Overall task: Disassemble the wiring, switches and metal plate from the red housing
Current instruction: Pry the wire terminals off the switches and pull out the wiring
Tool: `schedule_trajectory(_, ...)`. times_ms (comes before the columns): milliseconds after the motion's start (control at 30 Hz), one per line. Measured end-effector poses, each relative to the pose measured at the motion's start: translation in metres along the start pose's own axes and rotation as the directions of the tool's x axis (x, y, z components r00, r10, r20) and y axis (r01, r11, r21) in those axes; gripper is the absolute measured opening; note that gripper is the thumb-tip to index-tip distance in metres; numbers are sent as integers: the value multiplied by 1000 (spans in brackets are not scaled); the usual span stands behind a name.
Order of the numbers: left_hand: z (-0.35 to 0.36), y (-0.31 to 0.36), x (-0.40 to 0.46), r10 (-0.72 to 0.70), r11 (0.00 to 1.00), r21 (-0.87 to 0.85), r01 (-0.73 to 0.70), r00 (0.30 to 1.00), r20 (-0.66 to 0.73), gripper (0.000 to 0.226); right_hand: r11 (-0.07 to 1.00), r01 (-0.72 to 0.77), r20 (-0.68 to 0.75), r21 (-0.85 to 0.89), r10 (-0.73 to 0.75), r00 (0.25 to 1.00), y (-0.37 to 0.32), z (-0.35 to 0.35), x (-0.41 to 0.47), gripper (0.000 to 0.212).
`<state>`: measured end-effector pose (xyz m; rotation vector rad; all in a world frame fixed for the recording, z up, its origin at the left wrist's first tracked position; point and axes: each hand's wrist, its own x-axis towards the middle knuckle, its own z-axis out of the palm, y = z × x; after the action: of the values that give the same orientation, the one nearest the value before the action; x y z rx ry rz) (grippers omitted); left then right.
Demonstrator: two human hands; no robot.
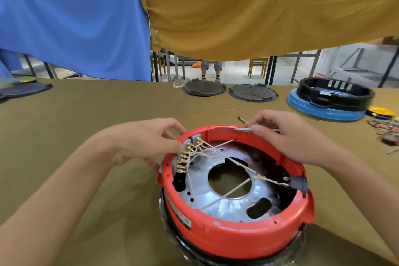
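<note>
The red housing [235, 231] sits open side up on the counter [86, 114], wiring [218, 153] still crossing the metal plate [228, 201]. The left hand [146, 142] pinches the switches [190, 149] at the rim; the right hand [287, 136] grips a slim tool [244, 129]. Best to steady the switch block and pull each terminal straight off.

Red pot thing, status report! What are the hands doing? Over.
Left hand pinches switch block at red housing rim. Right hand holds screwdriver at far rim. Wires still cross metal plate.
</note>
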<state>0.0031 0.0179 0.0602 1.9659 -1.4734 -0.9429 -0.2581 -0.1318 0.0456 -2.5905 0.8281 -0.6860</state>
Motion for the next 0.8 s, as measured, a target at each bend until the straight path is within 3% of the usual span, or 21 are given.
schedule_trajectory(267, -6, 24, 17, 184, 978, 72, -196, 971, 153, 36, 1000, 6, -35, 8, -6, 999, -3, -4, -2, 8)
schedule_trajectory(433, 4, 5, 36, 234, 971, 54, -234, 972, 0, 21, 986, 50, -72, 158, -39, 997, -6, -3, -4, 4)
schedule_trajectory(600, 9, -14, 36, 296, 951, -97, -292, 955, 27, 23, 932, 46, -89, 361, -15, 996, -8, 1, -4, 1)
schedule_trajectory(800, 14, -14, 37, 341, 932, -127, -338, 940, -2, 29, 883, -5, -57, 470, 36, 998, -14, 7, -2, 6)
